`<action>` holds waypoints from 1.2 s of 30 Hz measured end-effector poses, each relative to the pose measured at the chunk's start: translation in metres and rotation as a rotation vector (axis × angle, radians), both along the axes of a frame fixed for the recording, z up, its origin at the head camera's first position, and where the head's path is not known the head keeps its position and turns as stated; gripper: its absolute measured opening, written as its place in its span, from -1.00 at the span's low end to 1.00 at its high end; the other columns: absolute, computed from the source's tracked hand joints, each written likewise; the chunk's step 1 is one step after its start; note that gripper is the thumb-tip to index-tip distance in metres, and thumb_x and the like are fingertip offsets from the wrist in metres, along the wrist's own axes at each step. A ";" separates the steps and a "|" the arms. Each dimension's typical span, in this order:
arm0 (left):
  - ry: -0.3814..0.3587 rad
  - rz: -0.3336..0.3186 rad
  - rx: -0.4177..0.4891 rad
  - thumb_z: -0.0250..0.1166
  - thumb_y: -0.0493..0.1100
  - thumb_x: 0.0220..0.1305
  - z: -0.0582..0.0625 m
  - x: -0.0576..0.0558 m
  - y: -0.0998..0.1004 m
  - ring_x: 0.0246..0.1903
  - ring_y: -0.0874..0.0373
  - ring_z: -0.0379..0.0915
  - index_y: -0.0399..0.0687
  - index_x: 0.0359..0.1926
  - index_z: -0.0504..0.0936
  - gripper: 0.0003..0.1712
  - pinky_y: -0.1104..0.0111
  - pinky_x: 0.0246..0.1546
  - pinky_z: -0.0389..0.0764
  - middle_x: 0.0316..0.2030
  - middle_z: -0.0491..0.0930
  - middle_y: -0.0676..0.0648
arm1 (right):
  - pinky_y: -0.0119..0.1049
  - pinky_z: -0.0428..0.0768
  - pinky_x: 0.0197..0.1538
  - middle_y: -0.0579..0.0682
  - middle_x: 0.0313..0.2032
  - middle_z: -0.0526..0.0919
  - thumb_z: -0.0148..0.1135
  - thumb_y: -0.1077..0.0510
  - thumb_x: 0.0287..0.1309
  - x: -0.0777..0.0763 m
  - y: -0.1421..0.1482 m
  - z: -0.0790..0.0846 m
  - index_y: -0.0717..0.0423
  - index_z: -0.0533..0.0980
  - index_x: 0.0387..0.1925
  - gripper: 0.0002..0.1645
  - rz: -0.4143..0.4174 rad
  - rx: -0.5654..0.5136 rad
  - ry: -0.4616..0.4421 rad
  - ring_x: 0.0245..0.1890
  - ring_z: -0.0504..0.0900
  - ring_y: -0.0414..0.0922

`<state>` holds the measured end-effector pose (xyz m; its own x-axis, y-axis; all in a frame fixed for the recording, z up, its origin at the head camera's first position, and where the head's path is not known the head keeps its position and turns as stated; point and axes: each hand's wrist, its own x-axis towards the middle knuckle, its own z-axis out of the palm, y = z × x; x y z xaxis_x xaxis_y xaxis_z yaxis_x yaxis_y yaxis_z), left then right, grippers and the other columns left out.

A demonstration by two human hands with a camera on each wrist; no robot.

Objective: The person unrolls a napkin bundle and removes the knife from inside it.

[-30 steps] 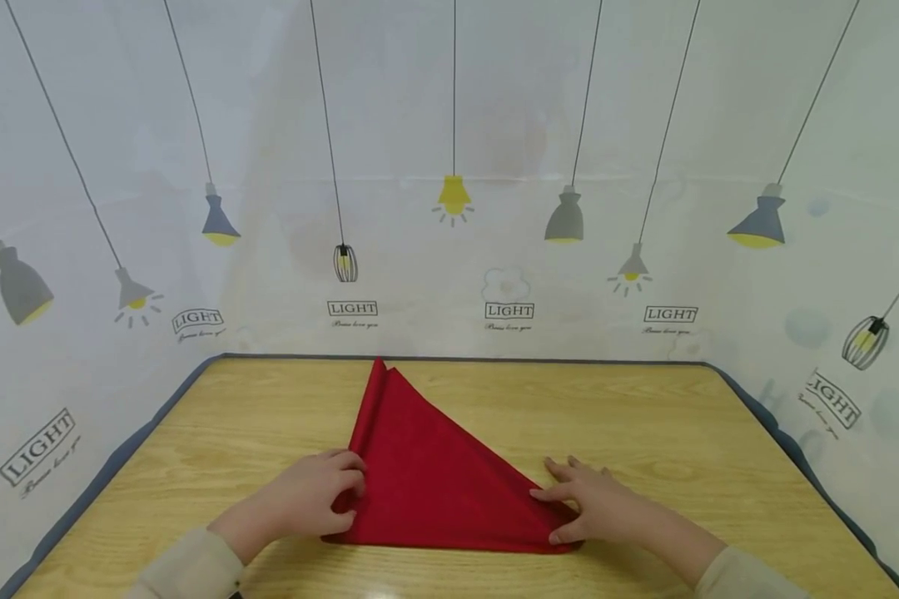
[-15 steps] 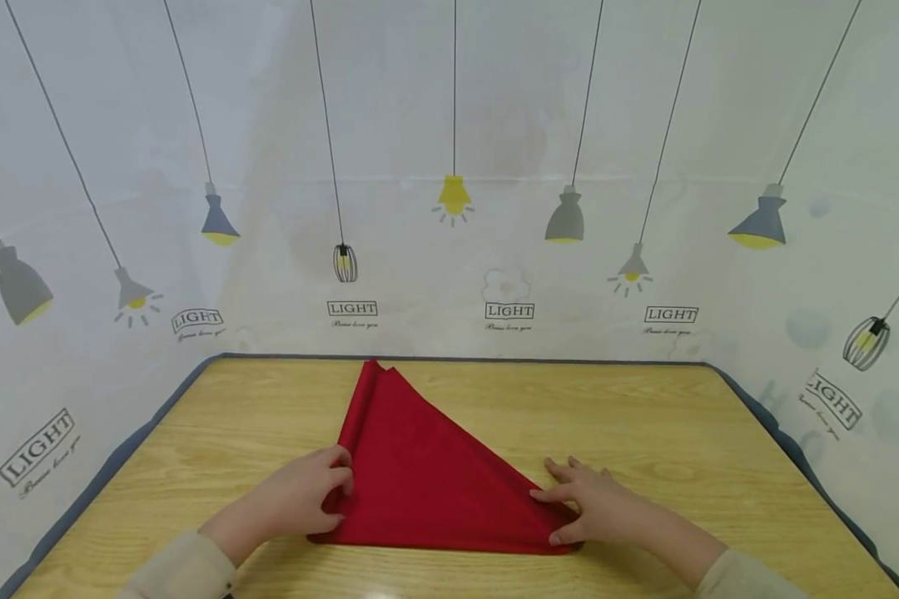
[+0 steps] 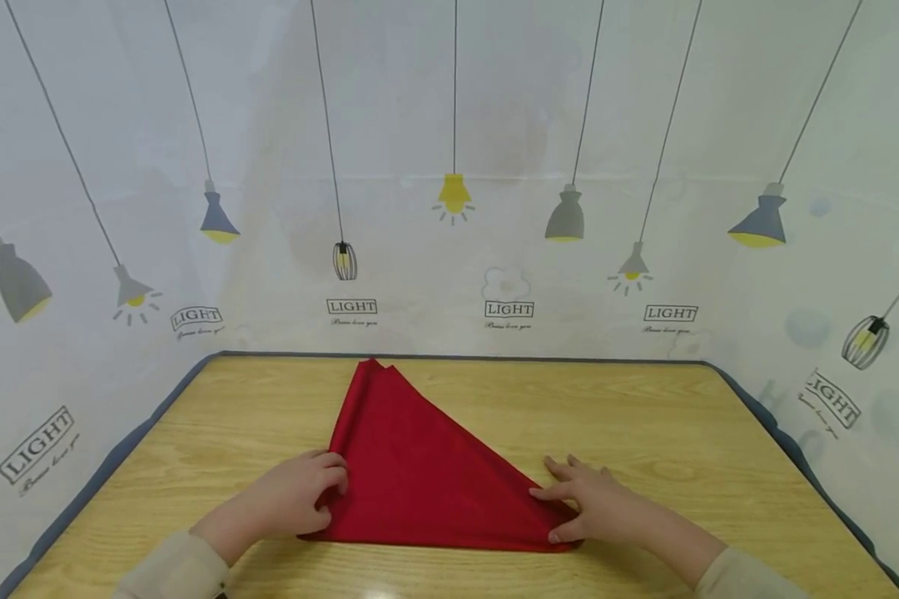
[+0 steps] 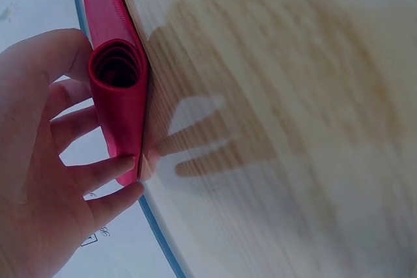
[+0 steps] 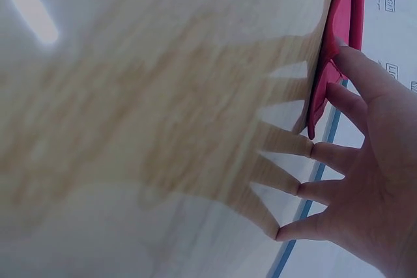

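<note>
A red cloth (image 3: 427, 466) lies on the wooden table, tapering to a corner at the right. Its left edge is rolled into a tube (image 4: 117, 105), whose spiral layers show at the end in the left wrist view. My left hand (image 3: 295, 495) holds this roll near its front end, thumb on the near side and fingers curled over the far side. At the right corner, my right hand (image 3: 599, 503) rests with spread fingers. Its thumb and index finger press on the cloth, while the other fingers (image 5: 319, 192) reach straight down to the tabletop.
The wooden tabletop (image 3: 629, 408) has a dark blue border (image 3: 464, 358) along its back and sides. Behind it stands a pale wall covering (image 3: 404, 108) printed with hanging lamps and "LIGHT" labels.
My left hand has moved left with the rolled edge, and the flat part of the cloth has grown wider. My right hand stays in place on the right corner.
</note>
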<state>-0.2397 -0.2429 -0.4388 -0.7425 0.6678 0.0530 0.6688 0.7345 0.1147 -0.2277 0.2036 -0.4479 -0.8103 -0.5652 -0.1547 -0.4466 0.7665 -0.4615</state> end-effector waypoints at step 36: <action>-0.096 0.077 -0.032 0.33 -0.28 0.00 0.009 -0.001 -0.022 0.01 -0.11 0.47 0.02 -0.19 0.65 -0.72 0.08 -0.05 0.55 -0.01 0.56 -0.07 | 0.58 0.03 0.10 0.23 0.39 0.23 0.42 -0.21 0.01 0.003 0.001 0.004 -0.10 0.55 0.21 -0.29 0.008 0.040 0.024 0.34 0.09 0.44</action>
